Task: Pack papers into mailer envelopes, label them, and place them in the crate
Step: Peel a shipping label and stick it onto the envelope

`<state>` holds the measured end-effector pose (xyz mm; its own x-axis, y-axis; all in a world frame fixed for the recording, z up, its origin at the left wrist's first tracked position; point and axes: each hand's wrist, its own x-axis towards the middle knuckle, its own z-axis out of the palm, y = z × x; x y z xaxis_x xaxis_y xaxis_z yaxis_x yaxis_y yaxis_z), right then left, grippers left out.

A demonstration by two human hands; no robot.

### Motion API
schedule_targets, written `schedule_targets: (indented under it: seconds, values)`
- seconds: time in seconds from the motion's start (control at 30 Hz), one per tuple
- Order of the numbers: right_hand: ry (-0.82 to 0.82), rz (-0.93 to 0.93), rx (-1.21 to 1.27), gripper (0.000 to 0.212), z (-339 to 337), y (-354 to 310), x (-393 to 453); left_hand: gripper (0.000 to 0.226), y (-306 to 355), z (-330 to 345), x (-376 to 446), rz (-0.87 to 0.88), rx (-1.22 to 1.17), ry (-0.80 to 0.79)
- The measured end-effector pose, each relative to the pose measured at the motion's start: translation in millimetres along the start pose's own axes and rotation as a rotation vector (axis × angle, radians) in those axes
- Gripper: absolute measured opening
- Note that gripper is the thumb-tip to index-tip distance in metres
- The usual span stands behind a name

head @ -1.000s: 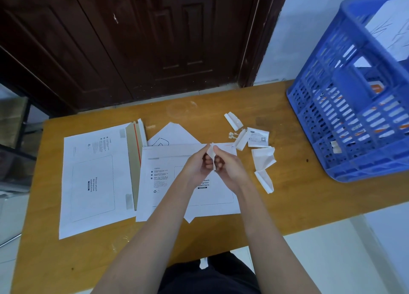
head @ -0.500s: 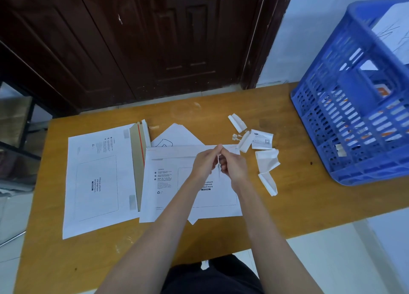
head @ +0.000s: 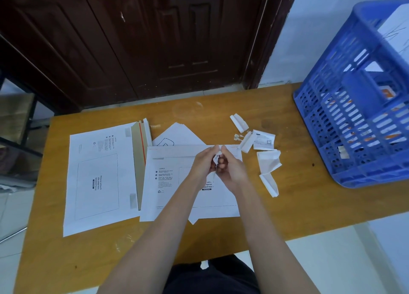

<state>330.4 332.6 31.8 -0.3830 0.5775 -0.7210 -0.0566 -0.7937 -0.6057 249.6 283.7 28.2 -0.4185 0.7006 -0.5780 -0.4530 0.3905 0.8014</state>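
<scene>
My left hand [head: 202,163] and right hand [head: 230,169] both pinch a small crumpled white paper strip [head: 216,157] above the flat white cardboard mailer envelope [head: 172,183] on the wooden table [head: 287,205]. The blue slatted plastic crate [head: 358,107] stands at two o'clock, white peeled scraps [head: 269,161] lying between

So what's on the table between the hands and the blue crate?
In the head view, crumpled white paper scraps and a small printed label lie there, then bare table before the crate.

Table [head: 287,205]: smooth, slightly glossy wood; mailer envelope [head: 168,194]: matt white card; crate [head: 358,125]: perforated blue plastic; door [head: 155,39]: dark varnished wood.
</scene>
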Motion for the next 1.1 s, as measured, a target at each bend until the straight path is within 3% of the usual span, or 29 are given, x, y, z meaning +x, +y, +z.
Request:
schedule_targets:
  seconds: [0.1, 0.23, 0.37, 0.6, 1.1]
  values:
    - [0.046, -0.012, -0.116, 0.05, 2.8, -3.7, -2.3, 0.032, -0.1, -2.0, 1.7, 0.052, 0.085, 0.096]
    - [0.026, -0.133, -0.38, 0.036, 5.4, -6.1, -5.7, 0.035, -1.5, -4.4, 3.6, 0.142, 0.169, 0.14]
    - [-0.011, -0.192, -0.416, 0.033, 7.1, -3.3, -3.1, 0.038, -2.9, -5.1, 2.7, 0.182, 0.197, 0.172]
    - [-0.106, -0.105, -0.176, 0.035, 4.7, 5.2, -1.2, 0.037, -6.2, -5.3, 3.6, 0.028, -0.031, 0.109]
    - [-0.12, -0.071, -0.101, 0.032, 0.3, 4.3, 6.6, 0.045, -4.5, -8.1, 5.1, -0.123, -0.298, 0.013]
